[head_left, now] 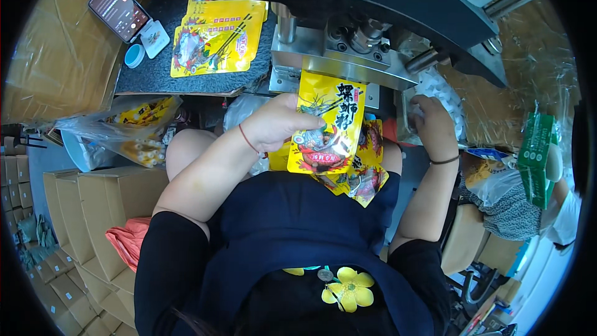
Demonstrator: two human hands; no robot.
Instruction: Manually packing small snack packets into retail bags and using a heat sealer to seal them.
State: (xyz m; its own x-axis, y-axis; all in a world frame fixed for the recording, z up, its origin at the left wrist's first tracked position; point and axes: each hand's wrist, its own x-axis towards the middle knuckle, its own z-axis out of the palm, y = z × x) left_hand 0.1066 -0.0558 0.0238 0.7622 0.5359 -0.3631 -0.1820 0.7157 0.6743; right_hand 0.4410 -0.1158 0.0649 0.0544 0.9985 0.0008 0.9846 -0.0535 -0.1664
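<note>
My left hand (pixel 277 121) grips a flat yellow printed pouch (pixel 339 109) by its left side, thumb on the front. The pouch's top edge reaches the metal block of a press (pixel 348 56). Over a small tray (pixel 405 115) on the right, my right hand (pixel 435 126) has its fingers bent inward; what they hold is hidden. White small pieces in clear plastic (pixel 444 90) lie right beside that hand. More yellow pouches (pixel 367 182) rest on my lap, partly covered by the held one.
Stacked yellow pouches (pixel 214 43) lie on a dark mat at the back left, near a propped phone (pixel 118 9) and a round blue-lidded tub (pixel 134 56). The press's dark arm (pixel 429 0) overhangs the work area. Cardboard boxes (pixel 118 205) stand at left, a green box (pixel 536 158) at right.
</note>
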